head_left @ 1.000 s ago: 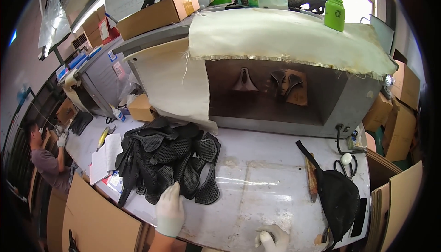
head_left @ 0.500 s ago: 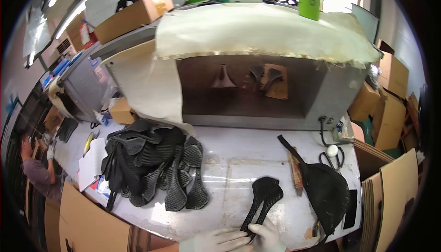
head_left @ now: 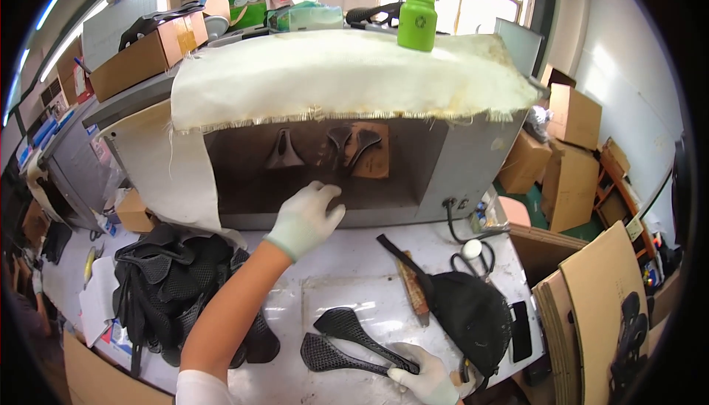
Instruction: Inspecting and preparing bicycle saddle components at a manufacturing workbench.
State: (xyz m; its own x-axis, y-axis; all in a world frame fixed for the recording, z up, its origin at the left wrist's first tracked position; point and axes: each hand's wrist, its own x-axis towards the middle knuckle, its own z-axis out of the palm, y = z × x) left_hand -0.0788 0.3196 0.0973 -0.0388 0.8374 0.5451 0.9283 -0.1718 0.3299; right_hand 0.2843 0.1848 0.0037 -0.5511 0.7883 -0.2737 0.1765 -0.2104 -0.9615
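My left hand [head_left: 309, 214], in a white glove, reaches forward to the mouth of the grey box-like chamber [head_left: 473, 176]. Its fingers are apart and nothing shows in them. In the gloved grip of my right hand [head_left: 428, 379], low over the table, is the narrow end of a black bicycle-saddle pad [head_left: 332, 357]. The pad is forked, with a honeycomb surface, and its two wide wings point left. Inside the chamber stand a saddle-shaped piece [head_left: 284, 152] and two dark ones [head_left: 363, 146] by a brown cardboard sheet [head_left: 378, 165].
Black mesh pads [head_left: 173, 272] lie heaped at the left, partly behind my left forearm. To the right are a black cloth bag [head_left: 469, 316], a worn wooden-looking strip [head_left: 413, 290], scissors [head_left: 484, 261] and a phone [head_left: 521, 331]. Pale cloth [head_left: 332, 80] drapes the chamber's top, beneath a green jar [head_left: 418, 24].
My left hand has let go of the pad and moved forward to the chamber. My right hand keeps the pad, now turned with its wings to the left. The view has swung right.
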